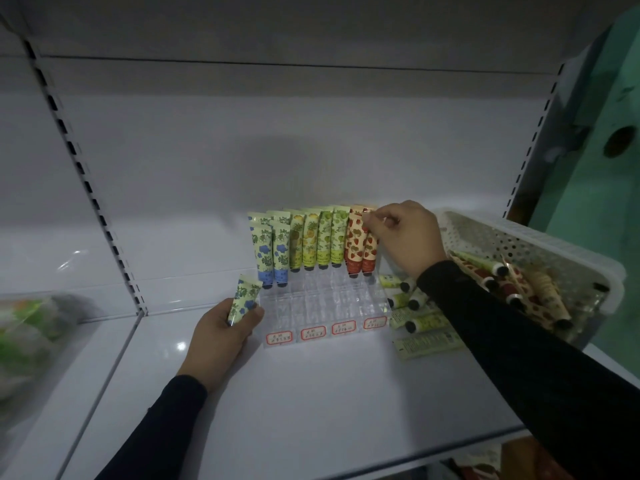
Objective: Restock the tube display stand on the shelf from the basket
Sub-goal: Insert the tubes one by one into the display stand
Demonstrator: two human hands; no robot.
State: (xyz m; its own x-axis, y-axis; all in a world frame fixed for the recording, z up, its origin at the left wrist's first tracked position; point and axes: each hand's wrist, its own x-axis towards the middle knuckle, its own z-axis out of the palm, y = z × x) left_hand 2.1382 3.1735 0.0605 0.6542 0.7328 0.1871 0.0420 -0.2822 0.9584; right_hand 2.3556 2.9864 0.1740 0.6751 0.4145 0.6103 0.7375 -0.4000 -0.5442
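Head view: I am standing at a white metal shelf with my clear acrylic tiered display stand sitting toward its far middle. My left hand is curling its grip round a pale green tube with blue flower print, holding it upright at the stand's near left corner, just beside the clear steps. My right hand is reaching over the stand's far right end, its grip pinching the top edge of a cream tube with red strawberry print that is standing cap-down in the back row. Touching it on the left is a second strawberry tube. Left of those, the back row is carrying four yellow-green fruit-print tubes and, at the far left, blue-flower tubes with blue bases. The nearer steps of the stand are showing only clear plastic, with four red-bordered white price labels along the front edge. Right of the stand, several pale green tubes with black caps are lying loose on the shelf. Beyond my right sleeve, a white perforated plastic basket is resting at the shelf's right end, holding more tubes in a jumble. At the far left, a blurred green and white bag is lying on the neighbouring shelf.
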